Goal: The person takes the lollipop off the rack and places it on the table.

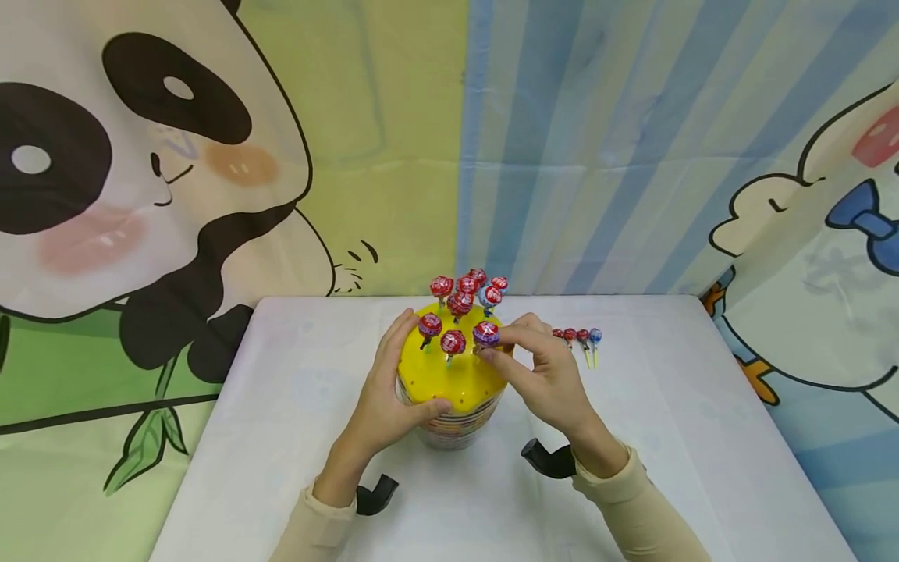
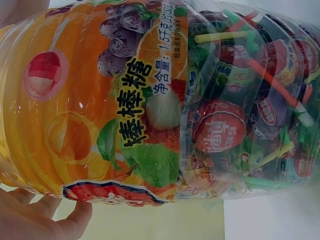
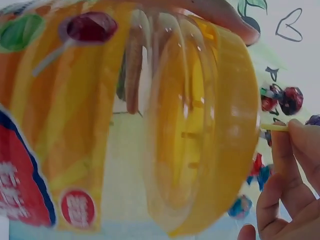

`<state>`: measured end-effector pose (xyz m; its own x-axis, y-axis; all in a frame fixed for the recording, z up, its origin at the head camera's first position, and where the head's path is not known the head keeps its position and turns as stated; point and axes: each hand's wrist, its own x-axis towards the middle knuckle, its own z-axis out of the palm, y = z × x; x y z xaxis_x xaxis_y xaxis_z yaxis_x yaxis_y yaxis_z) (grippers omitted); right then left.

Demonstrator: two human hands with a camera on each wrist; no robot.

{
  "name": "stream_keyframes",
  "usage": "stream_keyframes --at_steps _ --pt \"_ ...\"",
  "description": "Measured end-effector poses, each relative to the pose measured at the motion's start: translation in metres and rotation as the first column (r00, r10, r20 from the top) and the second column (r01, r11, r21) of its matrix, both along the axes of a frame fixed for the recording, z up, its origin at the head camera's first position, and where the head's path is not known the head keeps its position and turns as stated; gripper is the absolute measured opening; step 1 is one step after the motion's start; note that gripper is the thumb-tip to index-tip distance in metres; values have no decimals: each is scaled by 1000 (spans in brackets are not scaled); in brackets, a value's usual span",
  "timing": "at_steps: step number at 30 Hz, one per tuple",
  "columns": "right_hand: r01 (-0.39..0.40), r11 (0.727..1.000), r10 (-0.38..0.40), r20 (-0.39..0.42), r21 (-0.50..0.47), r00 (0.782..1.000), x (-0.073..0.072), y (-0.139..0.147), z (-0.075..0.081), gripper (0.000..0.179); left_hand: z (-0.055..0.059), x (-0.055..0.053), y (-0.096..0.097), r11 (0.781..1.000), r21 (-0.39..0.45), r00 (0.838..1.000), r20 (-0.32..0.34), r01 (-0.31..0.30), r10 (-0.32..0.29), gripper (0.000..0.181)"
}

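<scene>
A clear plastic jar (image 1: 449, 437) with a yellow lid (image 1: 453, 386) stands on the white table. My left hand (image 1: 382, 402) grips the jar's top from the left, thumb at the front of the lid and fingers along its far side. My right hand (image 1: 548, 378) pinches a purple-and-red lollipop (image 1: 486, 336) at the lid's right side. In the right wrist view, its yellow stick (image 3: 275, 128) meets the lid's top between thumb and finger. Several other wrapped lollipops (image 1: 460, 304) stand upright in the lid. The left wrist view shows wrapped lollipops (image 2: 220, 125) inside the jar.
Several lollipops (image 1: 583, 336) lie in a row on the white table (image 1: 646, 421), right of the jar and partly behind my right hand. A printed cloth backdrop (image 1: 393, 156) with cartoon animals hangs behind the table's far edge. A dark curved piece juts from each wrist.
</scene>
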<state>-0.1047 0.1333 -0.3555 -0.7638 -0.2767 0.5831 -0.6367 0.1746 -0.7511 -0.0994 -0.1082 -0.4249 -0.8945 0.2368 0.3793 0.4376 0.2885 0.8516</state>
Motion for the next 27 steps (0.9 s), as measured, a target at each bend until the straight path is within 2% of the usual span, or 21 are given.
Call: stream_keyframes --at_steps 7,10,13,20,24,27 --pt "102 994 -101 -29 42 994 -6 25 -4 24 3 0 3 1000 3 1000 6 -8 8 101" --pt "137 990 -136 -23 43 990 -12 39 -10 25 2 0 2 1000 1 1000 4 -12 12 101" --pt "205 977 -206 9 58 979 -17 54 -16 23 2 1 2 1000 -1 1000 3 -14 14 101" --pt "330 940 -341 165 92 926 -27 97 -35 13 1 1 1 1000 4 1000 12 -12 12 100" --pt "391 913 -408 212 117 888 -32 116 -46 16 2 2 1 1000 7 1000 8 -11 11 100" --pt "414 905 -423 296 95 856 -36 126 -53 21 3 2 1 1000 8 1000 6 -11 11 100"
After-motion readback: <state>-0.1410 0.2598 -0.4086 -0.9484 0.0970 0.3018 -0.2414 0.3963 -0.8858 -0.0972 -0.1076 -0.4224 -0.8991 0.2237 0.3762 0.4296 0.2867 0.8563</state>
